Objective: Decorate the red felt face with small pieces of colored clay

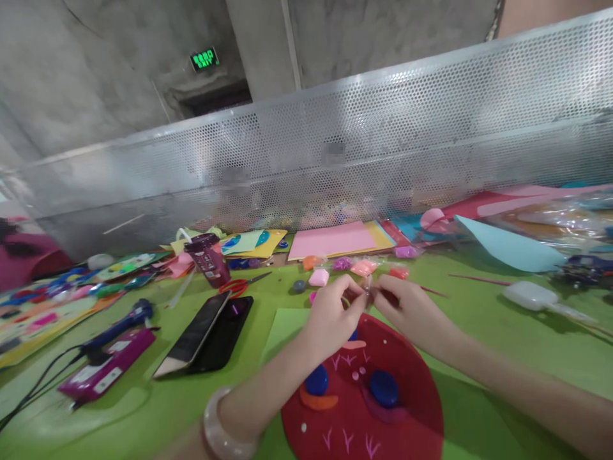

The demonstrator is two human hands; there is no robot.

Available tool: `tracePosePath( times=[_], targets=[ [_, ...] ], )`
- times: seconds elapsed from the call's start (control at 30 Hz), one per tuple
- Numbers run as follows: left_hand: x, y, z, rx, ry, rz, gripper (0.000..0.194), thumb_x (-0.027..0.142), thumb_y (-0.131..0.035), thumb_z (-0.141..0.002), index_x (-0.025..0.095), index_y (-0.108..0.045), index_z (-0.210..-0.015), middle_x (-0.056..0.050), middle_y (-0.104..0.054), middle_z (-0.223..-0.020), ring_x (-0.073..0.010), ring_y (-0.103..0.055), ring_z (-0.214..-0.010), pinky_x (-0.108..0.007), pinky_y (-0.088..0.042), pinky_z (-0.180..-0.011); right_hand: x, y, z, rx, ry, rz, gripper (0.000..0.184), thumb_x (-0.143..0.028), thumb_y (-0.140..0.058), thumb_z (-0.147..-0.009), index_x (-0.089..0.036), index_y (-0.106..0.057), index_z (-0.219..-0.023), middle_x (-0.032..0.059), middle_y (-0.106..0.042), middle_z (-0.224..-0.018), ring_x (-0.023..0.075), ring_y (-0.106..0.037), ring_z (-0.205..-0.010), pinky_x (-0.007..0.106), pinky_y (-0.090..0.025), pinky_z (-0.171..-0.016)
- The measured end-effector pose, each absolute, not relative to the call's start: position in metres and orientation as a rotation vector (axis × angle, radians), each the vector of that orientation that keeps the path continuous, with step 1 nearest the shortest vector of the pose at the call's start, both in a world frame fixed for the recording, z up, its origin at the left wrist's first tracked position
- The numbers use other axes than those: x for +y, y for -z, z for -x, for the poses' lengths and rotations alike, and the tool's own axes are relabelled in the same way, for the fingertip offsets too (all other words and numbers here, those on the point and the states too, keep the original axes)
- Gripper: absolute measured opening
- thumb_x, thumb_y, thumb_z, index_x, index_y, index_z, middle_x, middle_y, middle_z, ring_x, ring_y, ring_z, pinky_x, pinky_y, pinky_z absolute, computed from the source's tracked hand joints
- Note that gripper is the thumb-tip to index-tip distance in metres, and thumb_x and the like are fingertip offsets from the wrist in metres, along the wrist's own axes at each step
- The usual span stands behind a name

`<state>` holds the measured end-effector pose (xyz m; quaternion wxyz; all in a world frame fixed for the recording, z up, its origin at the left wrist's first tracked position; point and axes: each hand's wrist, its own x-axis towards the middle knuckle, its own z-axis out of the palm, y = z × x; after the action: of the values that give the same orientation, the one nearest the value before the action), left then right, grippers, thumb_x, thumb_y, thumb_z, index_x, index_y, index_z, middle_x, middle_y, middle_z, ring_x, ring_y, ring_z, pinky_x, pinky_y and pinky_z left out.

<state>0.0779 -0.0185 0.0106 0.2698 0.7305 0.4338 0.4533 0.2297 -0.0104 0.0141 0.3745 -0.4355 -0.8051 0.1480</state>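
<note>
My left hand (332, 316) and my right hand (407, 310) meet fingertip to fingertip above the far edge of a red round plate (407, 415). Both pinch one small pinkish piece (368, 289), too small to name. The plate lies on the green table and carries two blue bottle caps (383, 386), an orange strip (318, 402) and small pink marks. A pale bangle (218, 428) sits on my left wrist.
Two phones (211, 332) lie left of the plate, beside a purple box (108, 370) and a blue corded tool (119, 322). Red scissors (242, 284), a dark cup (208, 259), clay lumps (364, 267) and coloured paper sheets (332, 239) lie before a perforated metal screen (383, 147). A white brush (531, 295) rests at right.
</note>
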Motion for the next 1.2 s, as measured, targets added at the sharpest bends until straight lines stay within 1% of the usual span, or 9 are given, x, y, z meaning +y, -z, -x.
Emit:
tracePosePath(
  times=[0.23, 0.33, 0.4, 0.47, 0.57, 0.67, 0.8, 1.0, 1.2],
  targets=[
    [-0.014, -0.010, -0.073, 1.386, -1.462, -1.912, 0.013, 0.022, -0.050, -0.081, 0.019, -0.046, -0.069, 0.001, -0.053, -0.064, -0.0130, -0.054, -0.062, -0.028, -0.044, -0.062, -0.019, -0.018, -0.224, -2.006, -0.211, 1.024, 0.018, -0.017, -0.039, -0.075, -0.021, -0.034, -0.058, -0.0031, -0.042, -0.054, 0.0104, -0.036, -0.048, 0.023, -0.031, -0.048],
    [-0.013, -0.013, -0.068, 1.289, -1.458, -2.078, 0.003, 0.021, -0.050, -0.080, 0.018, -0.050, -0.080, -0.003, -0.059, -0.079, -0.0151, -0.057, -0.074, -0.031, -0.046, -0.071, -0.020, -0.021, -0.228, -2.006, -0.221, 0.997, 0.018, -0.017, -0.039, -0.075, -0.021, -0.036, -0.058, -0.0026, -0.044, -0.055, 0.0109, -0.039, -0.050, 0.024, -0.032, -0.049],
    [-0.012, -0.015, -0.064, 1.121, -1.355, -2.248, 0.023, 0.024, -0.053, -0.081, 0.019, -0.050, -0.103, -0.008, -0.060, -0.105, -0.0189, -0.056, -0.097, -0.036, -0.044, -0.086, -0.019, -0.023, -0.232, -2.018, -0.271, 0.951, 0.017, -0.016, -0.038, -0.076, -0.020, -0.040, -0.060, -0.0016, -0.049, -0.058, 0.0114, -0.043, -0.053, 0.024, -0.035, -0.051],
    [-0.011, -0.015, -0.060, 0.979, -1.203, -2.376, 0.053, 0.032, -0.062, -0.076, 0.022, -0.040, -0.124, -0.010, -0.049, -0.129, -0.0231, -0.045, -0.119, -0.041, -0.037, -0.099, -0.018, -0.026, -0.236, -2.053, -0.325, 0.893, 0.016, -0.016, -0.038, -0.077, -0.020, -0.043, -0.062, -0.0009, -0.051, -0.061, 0.0117, -0.046, -0.056, 0.023, -0.037, -0.053],
    [-0.007, -0.012, -0.056, 0.901, -1.064, -2.477, 0.079, 0.039, -0.074, -0.064, 0.027, -0.035, -0.132, -0.009, -0.043, -0.137, -0.0272, -0.039, -0.125, -0.045, -0.033, -0.103, -0.018, -0.029, -0.239, -2.118, -0.404, 0.829, 0.017, -0.016, -0.037, -0.079, -0.020, -0.043, -0.064, -0.0016, -0.051, -0.061, 0.0110, -0.046, -0.055, 0.023, -0.038, -0.052],
    [-0.004, -0.008, -0.056, 0.875, -1.132, -2.506, 0.063, 0.036, -0.073, -0.067, 0.026, -0.046, -0.124, -0.008, -0.054, -0.125, -0.0255, -0.049, -0.115, -0.043, -0.038, -0.098, -0.018, -0.030, -0.240, -2.143, -0.401, 0.833, 0.018, -0.016, -0.036, -0.080, -0.020, -0.044, -0.065, -0.0017, -0.050, -0.060, 0.0109, -0.045, -0.054, 0.023, -0.038, -0.051],
    [-0.003, -0.006, -0.057, 0.872, -1.277, -2.452, 0.042, 0.033, -0.066, -0.074, 0.022, -0.052, -0.113, -0.007, -0.061, -0.110, -0.0215, -0.057, -0.101, -0.038, -0.045, -0.089, -0.018, -0.027, -0.240, -2.105, -0.165, 0.895, 0.017, -0.017, -0.040, -0.079, -0.020, -0.043, -0.062, -0.0015, -0.047, -0.058, 0.0115, -0.044, -0.054, 0.023, -0.036, -0.050],
    [-0.002, -0.005, -0.058, 0.972, -1.240, -2.414, 0.047, 0.032, -0.069, -0.072, 0.022, -0.051, -0.114, -0.007, -0.061, -0.110, -0.0230, -0.057, -0.103, -0.039, -0.046, -0.089, -0.015, -0.022, -0.243, -2.070, 0.139, 0.794, 0.012, -0.021, -0.049, -0.084, -0.020, -0.052, -0.072, 0.0009, -0.056, -0.067, 0.0120, -0.050, -0.058, 0.025, -0.038, -0.052],
    [-0.007, -0.010, -0.060, 1.031, -1.239, -2.373, 0.048, 0.030, -0.074, -0.066, 0.021, -0.056, -0.109, -0.007, -0.064, -0.107, -0.0227, -0.059, -0.100, -0.039, -0.045, -0.089, -0.006, -0.028, -0.250, -2.254, 0.320, 0.647, 0.018, -0.025, -0.046, -0.090, -0.022, -0.064, -0.088, 0.0040, -0.064, -0.076, 0.0165, -0.058, -0.072, 0.031, -0.044, -0.066]
  ],
)
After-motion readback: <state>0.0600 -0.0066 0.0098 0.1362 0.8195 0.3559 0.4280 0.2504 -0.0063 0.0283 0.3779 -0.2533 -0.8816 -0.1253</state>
